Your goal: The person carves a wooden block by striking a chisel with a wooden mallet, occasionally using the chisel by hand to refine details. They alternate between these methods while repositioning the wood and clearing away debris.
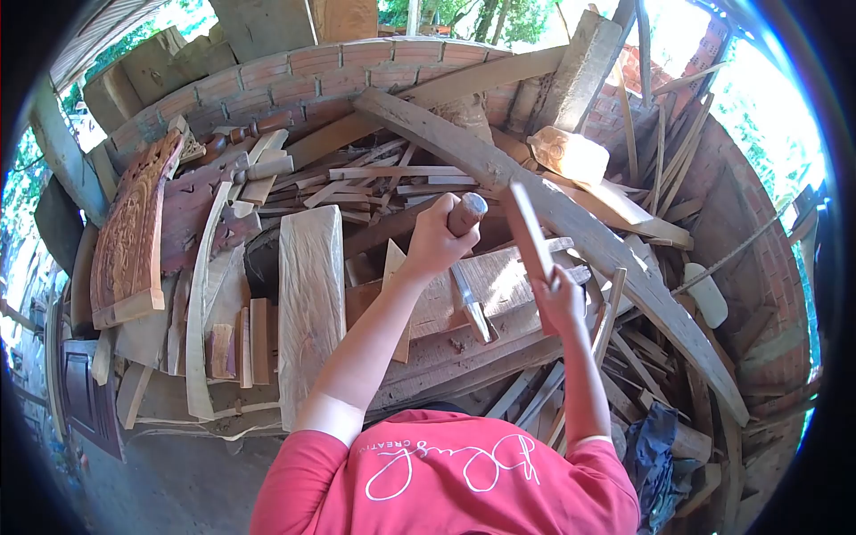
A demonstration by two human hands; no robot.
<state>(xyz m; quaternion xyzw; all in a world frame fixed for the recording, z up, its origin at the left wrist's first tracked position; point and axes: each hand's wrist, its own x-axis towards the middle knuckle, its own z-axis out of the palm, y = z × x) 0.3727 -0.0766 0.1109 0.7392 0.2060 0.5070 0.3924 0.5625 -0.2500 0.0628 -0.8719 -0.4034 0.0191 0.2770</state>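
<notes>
My left hand (434,239) is wrapped round the wooden handle of a chisel (465,290), whose butt end sticks out above the fist. The metal blade slants down to a light wooden block (428,308); its tip is near a notch at the block's front edge. To the right, my right hand (563,301) grips a long flat wooden bat (528,227) by its lower part. The bat stands raised and tilted, apart from the chisel. Sunlight falls on the block between my two hands.
A thick pale plank (310,303) stands left of the block. Farther left is a carved reddish panel (134,232). A long beam (571,214) crosses diagonally behind and right of my hands. Wood scraps (383,178) lie before a curved brick wall (312,76). A dark cloth (658,459) hangs lower right.
</notes>
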